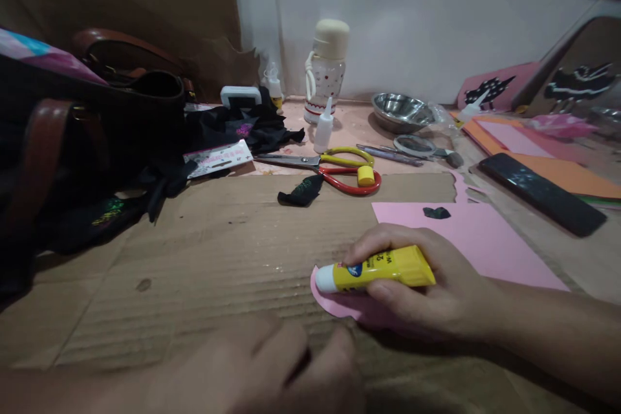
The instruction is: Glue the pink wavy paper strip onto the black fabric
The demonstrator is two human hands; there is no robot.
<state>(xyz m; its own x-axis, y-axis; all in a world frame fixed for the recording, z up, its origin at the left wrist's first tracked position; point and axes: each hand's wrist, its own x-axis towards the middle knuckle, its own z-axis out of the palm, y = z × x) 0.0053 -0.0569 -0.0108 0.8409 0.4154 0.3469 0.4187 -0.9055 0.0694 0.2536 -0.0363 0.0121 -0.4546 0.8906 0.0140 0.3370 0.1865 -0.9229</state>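
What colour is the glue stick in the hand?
Yellow glue stick, white tip, in the right hand; head view.

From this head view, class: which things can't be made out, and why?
- Pink cutout: mostly hidden under the right hand.
- Glue stick label: partly covered by fingers.
- Left hand: blurred, cut off by the bottom edge.
- Bag: cut off at the left edge.

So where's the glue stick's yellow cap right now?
The yellow cap sits on the scissors, mid-table, beyond the right hand holding the glue stick.

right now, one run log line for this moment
right hand: grips glue stick | left hand: on cardboard | pink cutout: under glue stick
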